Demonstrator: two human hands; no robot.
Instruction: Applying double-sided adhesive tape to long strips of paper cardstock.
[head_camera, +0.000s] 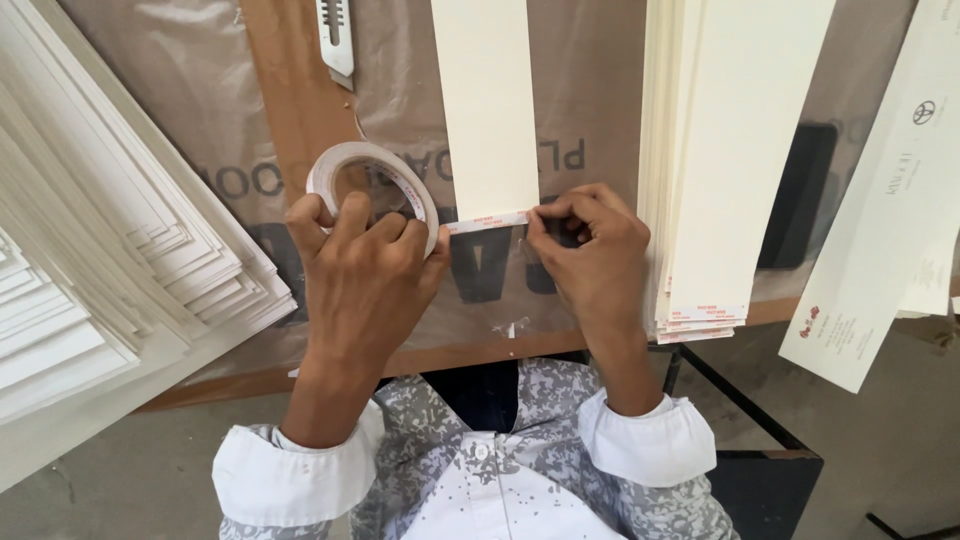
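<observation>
1. Left hand (365, 275) closed around the tape roll (375, 190), fingers wrapped over the rim, roll held on edge just left of the cream card strip (487, 105) so the tape feeds out level.
2. Tape strip (487, 220) runs from the roll across the near end of the card strip, lying flat along its edge.
3. Right hand (590, 255) pinched shut on the tape's free end at the card's right corner, fingertips (545, 215) pressing it down; likely holding it taut and aligned.
4. Card strip lies on the plastic-covered board (220, 90), centre, long axis running far to near.
5. Right: stack of taped strips (735, 150), near ends already carrying tape.
6. Left: fanned pile of white sheets (110, 250). Far right: printed cards (890, 220).
7. Far centre: metal cutter (337, 35), untouched.
</observation>
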